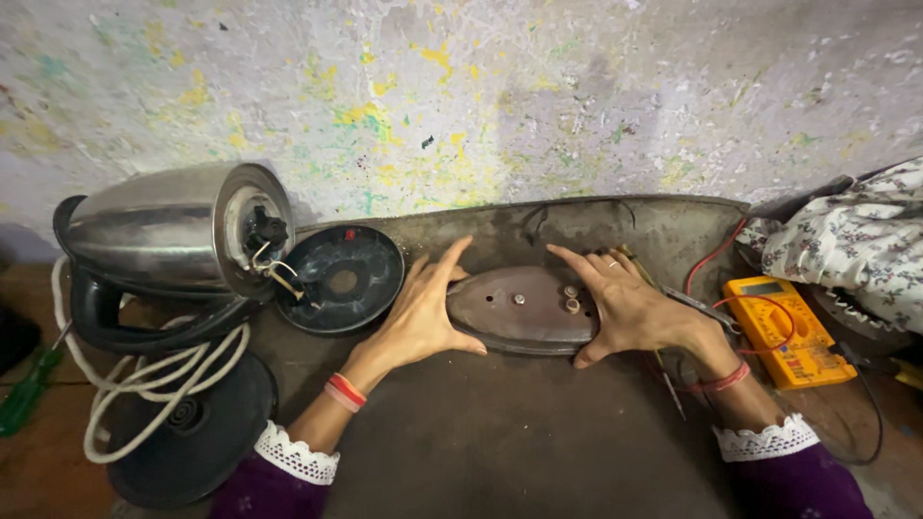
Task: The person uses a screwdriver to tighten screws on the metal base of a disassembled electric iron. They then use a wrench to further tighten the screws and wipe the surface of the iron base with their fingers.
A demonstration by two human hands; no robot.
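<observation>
Paint-flecked wall rises behind a dark, worn work mat (500,432) where I sit, and at its centre lies the thing I have in hand: an iron soleplate (524,308), a flat pointed metal plate lying inner face up with a few studs and screws showing. My left hand (418,317) lies open and flat against its pointed end at nine o'clock, fingers spread and thumb tucked under the near edge, gripping nothing; my right hand (630,308) is just as open at three o'clock, fingers over the screws and thumb at the near rim, so the plate is steadied between both palms rather than held. I judge this to be the steadying and inspecting stage of a repair, and the next move would call for one hand to let go and pick a tool while the other keeps the plate from sliding. Outward at ten o'clock sit a round black base cover (338,279) and a steel kettle (173,231) on its side with wires hanging out; a white cord (144,384) coils at eight o'clock, and a yellow multimeter (779,332) with red leads rests at three o'clock beside a floral cloth (856,240)
</observation>
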